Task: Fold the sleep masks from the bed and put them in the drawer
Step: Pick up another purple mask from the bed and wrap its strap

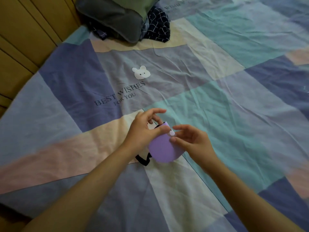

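Above creased patchwork sheet (225, 111), left hand (143, 131) pinches rounded purple mask (164, 151); right hand (192, 141) grip slack.

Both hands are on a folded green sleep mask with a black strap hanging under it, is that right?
Only the colour is wrong: the head view shows the folded sleep mask between the left hand and right hand is purple, not green. Its black strap does hang under it.

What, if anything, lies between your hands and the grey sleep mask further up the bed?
Nothing visible: only bare sheet lies between, and the grey sleep mask sits atop the clothes pile. The left hand grips the purple sleep mask, though; the right hand touches it.
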`<state>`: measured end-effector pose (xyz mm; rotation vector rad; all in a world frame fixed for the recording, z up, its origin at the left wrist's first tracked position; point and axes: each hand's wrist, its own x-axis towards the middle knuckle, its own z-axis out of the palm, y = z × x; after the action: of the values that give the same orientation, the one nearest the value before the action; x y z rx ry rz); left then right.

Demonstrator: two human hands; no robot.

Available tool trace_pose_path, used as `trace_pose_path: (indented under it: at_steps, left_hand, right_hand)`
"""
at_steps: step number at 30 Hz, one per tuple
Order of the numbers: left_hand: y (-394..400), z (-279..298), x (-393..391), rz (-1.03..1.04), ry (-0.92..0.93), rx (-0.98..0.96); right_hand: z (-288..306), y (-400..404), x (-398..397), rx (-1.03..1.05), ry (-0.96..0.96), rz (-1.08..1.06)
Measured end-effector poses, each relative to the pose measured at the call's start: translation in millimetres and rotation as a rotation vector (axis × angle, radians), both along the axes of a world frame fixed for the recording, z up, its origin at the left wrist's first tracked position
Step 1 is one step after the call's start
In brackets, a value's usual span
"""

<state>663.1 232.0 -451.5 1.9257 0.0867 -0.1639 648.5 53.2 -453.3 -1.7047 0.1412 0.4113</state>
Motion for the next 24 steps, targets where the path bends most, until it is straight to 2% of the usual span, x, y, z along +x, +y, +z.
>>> trace_pose_path:
  at_steps: [2,5,7,9,11,13,15,18,20,24]
  left_hand:
    - [3.4,-0.1,2.9,-0.018,0.031,0.021]
    - [6.9,1.1,6.5,-0.187,0.287,-0.099]
    - [4.0,4.8,5.7,-0.198,0.333,-0.068]
    - [-1.4,9.8,5.1,-0.04,0.296,-0.133]
    - [-6.3,12.5,5.0,0.16,0.324,-0.369]
    - [-10.4,15.1,6.1,0.324,0.4,-0.621]
    - [-14.8,14.6,6.4,0.429,0.454,-0.749]
    - [-18.7,14.3,3.7,0.473,0.487,-0.772]
    - [-13.5,13.1,3.6,0.534,0.446,-0.737]
    - [5.1,9.8,6.3,0.673,0.359,-0.734]
  right_hand:
    - [4.0,0.0,2.7,0.042,-0.037,0.002]
    - [8.1,0.9,6.6,0.086,-0.054,0.01]
    - [8.9,0.8,8.5,0.107,-0.039,-0.085]
    - [5.6,-0.2,4.9,0.167,0.024,-0.296]
    - [2.6,1.2,-7.1,0.225,0.116,-0.431]
    - [1.2,6.6,-23.4,0.261,0.198,-0.388]
    - [3.3,13.5,-34.1,0.267,0.22,-0.272]
    - [4.6,17.7,-34.4,0.235,0.197,-0.196]
    - [4.5,16.0,-34.0,0.216,0.222,-0.203]
    - [6.8,8.1,-32.8,0.346,0.342,-0.194]
